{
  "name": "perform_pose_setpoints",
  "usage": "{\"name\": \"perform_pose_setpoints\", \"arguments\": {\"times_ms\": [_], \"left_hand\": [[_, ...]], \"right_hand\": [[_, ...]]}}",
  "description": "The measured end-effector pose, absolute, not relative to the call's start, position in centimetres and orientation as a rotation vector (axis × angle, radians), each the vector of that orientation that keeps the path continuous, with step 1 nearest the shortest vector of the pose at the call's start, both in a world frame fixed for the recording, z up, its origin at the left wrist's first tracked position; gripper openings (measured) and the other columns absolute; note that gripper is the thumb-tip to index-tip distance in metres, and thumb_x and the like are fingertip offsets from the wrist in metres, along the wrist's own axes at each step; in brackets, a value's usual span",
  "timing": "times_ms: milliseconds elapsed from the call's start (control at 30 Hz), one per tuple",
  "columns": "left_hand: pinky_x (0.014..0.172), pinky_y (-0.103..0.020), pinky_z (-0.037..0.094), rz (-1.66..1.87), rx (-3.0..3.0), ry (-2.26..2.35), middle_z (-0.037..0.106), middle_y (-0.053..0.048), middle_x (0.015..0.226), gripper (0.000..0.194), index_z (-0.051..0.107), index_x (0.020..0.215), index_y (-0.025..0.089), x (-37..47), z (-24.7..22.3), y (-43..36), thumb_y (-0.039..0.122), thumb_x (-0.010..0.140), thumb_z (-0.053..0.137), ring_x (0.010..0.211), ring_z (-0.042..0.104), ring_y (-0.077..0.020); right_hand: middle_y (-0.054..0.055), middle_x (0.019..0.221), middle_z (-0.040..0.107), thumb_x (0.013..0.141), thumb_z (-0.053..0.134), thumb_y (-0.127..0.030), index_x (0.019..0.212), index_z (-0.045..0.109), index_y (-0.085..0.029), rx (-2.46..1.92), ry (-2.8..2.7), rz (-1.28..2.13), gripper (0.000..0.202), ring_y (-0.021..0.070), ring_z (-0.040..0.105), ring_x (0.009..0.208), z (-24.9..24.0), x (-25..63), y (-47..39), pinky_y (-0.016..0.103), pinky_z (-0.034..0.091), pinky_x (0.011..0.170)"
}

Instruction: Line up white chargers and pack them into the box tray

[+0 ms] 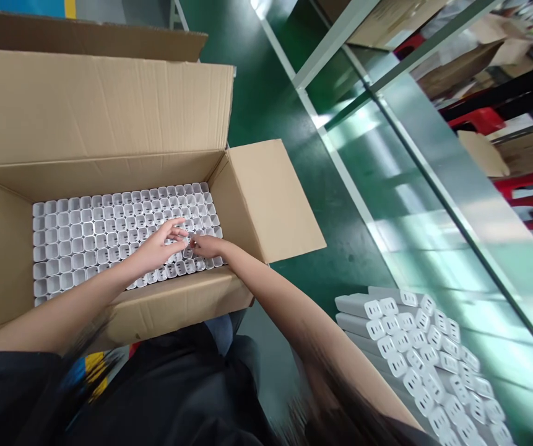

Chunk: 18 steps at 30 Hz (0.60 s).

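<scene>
In the head view, white slotted tubes (75,230) stand in rows inside the cardboard box (278,201); a tube stack (418,339) lies right of it. Within the box, the left hand (166,240) is half open; the right hand (207,246) is curled, its grip unclear.

Top (173,396): black. Left sleeve (10,384): black, short, plain hem. Trousers (222,334): blue-grey, partly visible. Forearms (270,279) and left hand (159,246), right hand (207,246): bare.
</scene>
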<state>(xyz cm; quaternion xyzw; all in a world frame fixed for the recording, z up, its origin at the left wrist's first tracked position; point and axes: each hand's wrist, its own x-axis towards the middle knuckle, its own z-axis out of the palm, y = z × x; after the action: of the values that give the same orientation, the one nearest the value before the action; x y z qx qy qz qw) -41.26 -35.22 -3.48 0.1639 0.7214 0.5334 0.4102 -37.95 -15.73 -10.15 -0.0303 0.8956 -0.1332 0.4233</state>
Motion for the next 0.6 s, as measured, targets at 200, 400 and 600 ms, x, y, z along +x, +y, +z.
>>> {"name": "perform_pose_setpoints", "arguments": {"times_ms": [200,400,600], "left_hand": [[0.099,-0.046,0.046,1.338,0.455,1.823,0.060,-0.013,0.129,0.061,0.041,0.140,0.022,-41.4,-3.5,-35.2,0.036,0.084,0.058,0.119,0.055,-0.0253],[0.099,-0.048,0.050,1.331,0.476,1.827,0.062,-0.013,0.128,0.070,0.042,0.140,0.022,-41.6,-3.7,-35.5,0.049,0.079,0.064,0.122,0.057,-0.0276],[0.098,-0.050,0.056,1.266,0.463,1.885,0.066,-0.011,0.127,0.083,0.047,0.137,0.026,-42.0,-3.2,-35.7,0.067,0.069,0.072,0.125,0.058,-0.0347]], "right_hand": [[0.005,0.112,0.073,0.082,0.052,-0.007,0.122,0.067,-0.024,-0.204,2.163,-0.342,0.045,0.0179,0.069,0.094,-10.6,-38.2,-15.9,0.023,0.051,0.075],[0.001,0.104,0.075,0.074,0.056,-0.001,0.118,0.069,-0.026,-0.248,2.208,-0.355,0.052,0.0158,0.070,0.086,-9.0,-38.7,-16.5,0.023,0.053,0.073],[0.002,0.116,0.073,0.088,0.051,-0.010,0.117,0.067,-0.024,-0.096,2.594,-0.452,0.036,0.0205,0.066,0.106,-3.7,-37.3,-15.8,0.028,0.053,0.088]]}}
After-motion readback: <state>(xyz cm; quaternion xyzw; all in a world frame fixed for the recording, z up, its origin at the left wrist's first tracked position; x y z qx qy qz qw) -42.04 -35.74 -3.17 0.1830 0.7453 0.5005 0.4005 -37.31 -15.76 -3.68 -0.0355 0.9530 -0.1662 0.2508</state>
